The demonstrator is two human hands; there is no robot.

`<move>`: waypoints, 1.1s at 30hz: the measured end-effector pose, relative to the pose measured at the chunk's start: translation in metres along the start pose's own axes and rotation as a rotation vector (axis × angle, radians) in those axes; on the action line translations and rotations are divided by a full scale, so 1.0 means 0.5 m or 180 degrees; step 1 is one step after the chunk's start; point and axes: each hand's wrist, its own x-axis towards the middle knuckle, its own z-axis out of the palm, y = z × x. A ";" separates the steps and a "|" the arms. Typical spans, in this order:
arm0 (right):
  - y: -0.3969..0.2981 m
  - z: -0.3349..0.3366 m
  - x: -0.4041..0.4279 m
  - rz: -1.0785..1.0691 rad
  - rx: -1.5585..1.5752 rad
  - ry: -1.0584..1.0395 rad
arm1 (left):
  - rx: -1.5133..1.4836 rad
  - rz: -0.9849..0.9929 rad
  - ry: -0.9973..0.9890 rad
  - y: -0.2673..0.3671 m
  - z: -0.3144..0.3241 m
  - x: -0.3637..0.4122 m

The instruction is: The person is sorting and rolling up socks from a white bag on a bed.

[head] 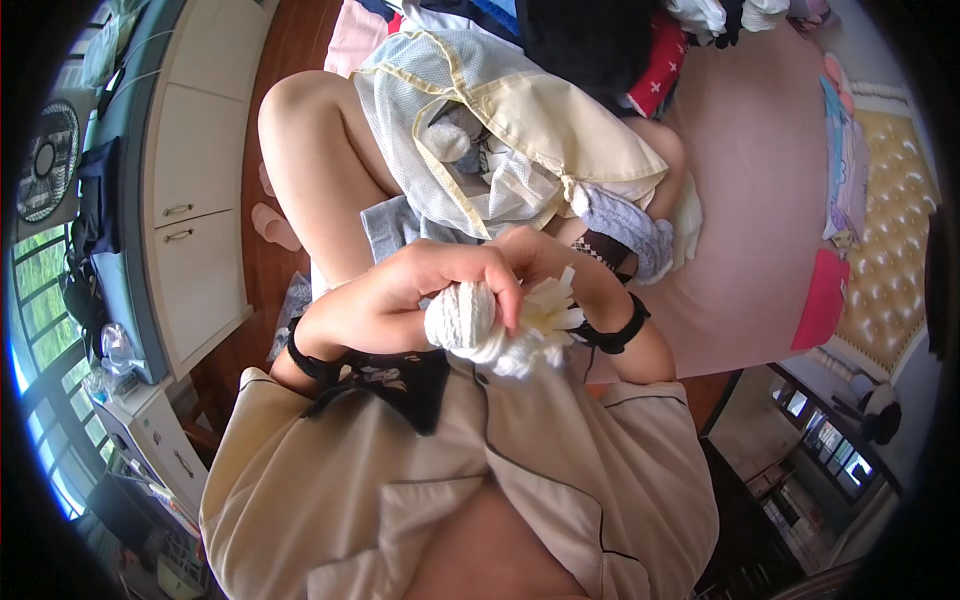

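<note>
My left hand [442, 274] and my right hand [536, 255] are close together above my lap. Both grip a white knit bundle [461, 319] that looks like rolled socks. A pale frilled trim [551, 307] sticks out beside my right fingers, and loose white knit hangs below. Just beyond the hands, a cream fabric and white mesh bag [600, 142] lies across my legs. Through its opening several balled socks [448, 141] show. Grey cloth [397, 225] is partly under the bag. A fuzzy lavender sock [626, 221] rests at its right edge.
Black printed cloth [397, 386] lies by my left forearm. Piled clothes [585, 52] sit beyond the bag on a pink-sheeted bed [742, 187]. Folded clothes [847, 165] and a bright pink item [821, 300] are near the headboard. White cabinets [199, 150] and slippers [274, 227] are left.
</note>
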 end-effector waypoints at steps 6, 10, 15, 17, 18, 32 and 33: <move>-0.039 0.016 -0.003 -0.0383 -0.1734 0.0951 | -0.0053 0.0033 0.0438 -0.005 -0.015 -0.016; -0.018 0.034 -0.002 -0.0832 -0.2528 0.1835 | 0.0391 -0.0062 0.0863 -0.008 -0.011 -0.009; -0.024 0.026 -0.004 -0.1229 -0.2945 0.2011 | 0.1389 0.0098 0.1351 -0.031 -0.018 -0.005; -0.025 0.023 -0.005 -0.1165 -0.2765 0.1997 | 0.1665 -0.0028 0.1406 -0.029 -0.018 -0.002; -0.026 0.022 -0.005 -0.1104 -0.2583 0.1984 | 0.1942 -0.0158 0.1459 -0.028 -0.016 0.000; -0.002 0.065 0.014 -0.0318 -0.1220 0.2345 | 0.2615 -0.0170 0.2480 -0.056 -0.007 0.013; 0.002 0.065 0.012 -0.0097 -0.1367 0.2357 | 0.2618 -0.0216 0.2487 -0.055 -0.001 0.015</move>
